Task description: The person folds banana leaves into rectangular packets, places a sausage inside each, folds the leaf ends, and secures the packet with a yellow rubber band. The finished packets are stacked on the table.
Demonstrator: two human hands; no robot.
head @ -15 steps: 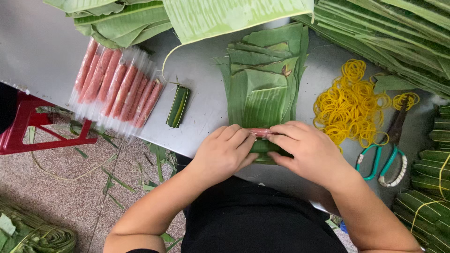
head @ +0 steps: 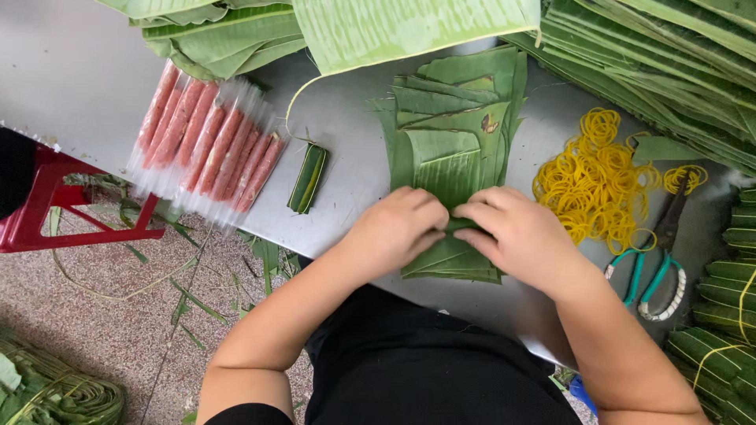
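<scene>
Both hands (head: 465,232) press fingertips together atop the leaf stack (head: 453,149).

A grey metal table (head: 71,71) is spread across the frame. On it are laid pink sausages in clear plastic sleeves (head: 206,145) at upper left, a small folded green leaf parcel (head: 308,179) beside them, a stack of cut green banana leaves (head: 453,149) at centre, a heap of yellow rubber bands (head: 594,185) and green-handled scissors (head: 657,256) at right.

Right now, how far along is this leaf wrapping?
Done: one small wrapped green parcel lies on the metal table. In hand: the left hand and right hand press together on the top leaf of the cut leaf stack. Left: many pink sausage sticks in clear sleeves remain unwrapped, and the yellow rubber bands lie loose.
</scene>
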